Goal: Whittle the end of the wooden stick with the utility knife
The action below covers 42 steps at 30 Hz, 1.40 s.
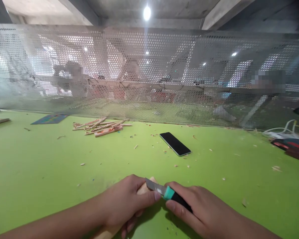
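My left hand [129, 200] is closed around a pale piece of wood [143, 189], whose far end shows past the fingers while its near end runs down under the wrist. In my right hand [194, 205] is a utility knife [178, 199] with a black and teal handle. Its bare blade [153, 186] points left and lies over the wood by my left thumb; whether the edge touches the wood I cannot tell. Beyond the hands, a smartphone [175, 144] with a dark screen lies on the green table [52, 176].
A pile of thin wooden sticks [102, 126] and a blue patterned card [49, 119] lie toward the back left. Wood shavings [276, 168] are scattered about. A perforated metal screen [149, 76] closes off the far edge, with people behind it. White cables [284, 131] lie at right.
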Each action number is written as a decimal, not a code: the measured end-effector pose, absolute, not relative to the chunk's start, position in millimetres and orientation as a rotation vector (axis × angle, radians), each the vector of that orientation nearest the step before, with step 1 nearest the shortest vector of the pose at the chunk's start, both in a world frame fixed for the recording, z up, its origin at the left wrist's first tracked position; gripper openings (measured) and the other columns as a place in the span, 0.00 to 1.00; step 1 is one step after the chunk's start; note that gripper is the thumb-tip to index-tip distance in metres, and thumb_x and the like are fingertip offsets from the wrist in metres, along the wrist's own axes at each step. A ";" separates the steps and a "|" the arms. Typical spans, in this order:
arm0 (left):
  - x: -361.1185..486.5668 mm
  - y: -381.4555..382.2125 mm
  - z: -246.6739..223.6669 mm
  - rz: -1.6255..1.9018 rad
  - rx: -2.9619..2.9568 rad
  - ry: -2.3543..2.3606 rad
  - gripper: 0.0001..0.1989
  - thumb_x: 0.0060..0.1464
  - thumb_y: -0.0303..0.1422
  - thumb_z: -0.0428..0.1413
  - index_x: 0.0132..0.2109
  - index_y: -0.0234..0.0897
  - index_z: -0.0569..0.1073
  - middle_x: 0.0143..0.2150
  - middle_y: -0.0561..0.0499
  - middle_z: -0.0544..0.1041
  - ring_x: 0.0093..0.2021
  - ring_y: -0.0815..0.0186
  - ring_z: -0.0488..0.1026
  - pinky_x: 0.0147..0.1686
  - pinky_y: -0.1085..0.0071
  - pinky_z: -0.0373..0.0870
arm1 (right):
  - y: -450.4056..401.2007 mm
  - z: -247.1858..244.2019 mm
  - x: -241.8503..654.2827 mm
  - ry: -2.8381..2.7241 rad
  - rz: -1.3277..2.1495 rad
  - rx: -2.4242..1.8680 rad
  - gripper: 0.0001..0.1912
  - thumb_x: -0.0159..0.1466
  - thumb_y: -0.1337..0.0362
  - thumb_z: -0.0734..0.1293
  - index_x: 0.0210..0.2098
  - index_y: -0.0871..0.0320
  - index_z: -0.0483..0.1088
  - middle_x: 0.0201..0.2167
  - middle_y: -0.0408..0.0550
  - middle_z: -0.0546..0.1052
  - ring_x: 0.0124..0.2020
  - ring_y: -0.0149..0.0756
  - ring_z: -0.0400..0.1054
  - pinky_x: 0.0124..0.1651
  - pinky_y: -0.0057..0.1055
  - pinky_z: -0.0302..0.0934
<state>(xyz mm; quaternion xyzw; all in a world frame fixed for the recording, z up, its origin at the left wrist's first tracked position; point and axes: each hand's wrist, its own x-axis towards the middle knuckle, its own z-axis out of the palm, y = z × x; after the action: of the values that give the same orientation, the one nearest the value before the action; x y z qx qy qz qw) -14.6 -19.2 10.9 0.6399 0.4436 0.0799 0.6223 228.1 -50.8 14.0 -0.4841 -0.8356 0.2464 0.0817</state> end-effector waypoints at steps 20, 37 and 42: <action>-11.7 -16.5 6.2 0.267 1.369 1.035 0.26 0.59 0.60 0.55 0.36 0.39 0.67 0.18 0.62 0.63 0.12 0.73 0.62 0.10 0.78 0.64 | -49.4 10.7 228.6 -2.368 0.702 -1.540 0.24 0.77 0.45 0.53 0.42 0.54 0.71 0.33 0.50 0.79 0.33 0.43 0.72 0.35 0.33 0.59; -13.8 -19.2 8.3 0.229 1.395 1.020 0.25 0.58 0.58 0.58 0.38 0.39 0.70 0.17 0.61 0.66 0.12 0.71 0.64 0.11 0.77 0.65 | -48.7 18.1 228.2 -2.458 0.803 -1.403 0.20 0.76 0.47 0.57 0.42 0.53 0.72 0.34 0.46 0.80 0.32 0.41 0.73 0.34 0.30 0.58; -12.1 -21.4 12.5 0.215 1.421 1.033 0.22 0.60 0.55 0.57 0.36 0.39 0.69 0.17 0.60 0.66 0.12 0.71 0.64 0.11 0.78 0.65 | -49.9 18.7 226.5 -2.445 0.776 -1.421 0.20 0.76 0.46 0.58 0.42 0.52 0.72 0.33 0.47 0.80 0.34 0.42 0.74 0.36 0.30 0.59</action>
<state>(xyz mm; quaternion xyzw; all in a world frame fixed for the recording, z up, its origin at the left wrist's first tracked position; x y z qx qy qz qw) -12.1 -21.4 12.5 0.6213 0.4518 0.0939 0.6333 226.5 -49.9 18.7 -0.4819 -0.8292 0.2633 0.1044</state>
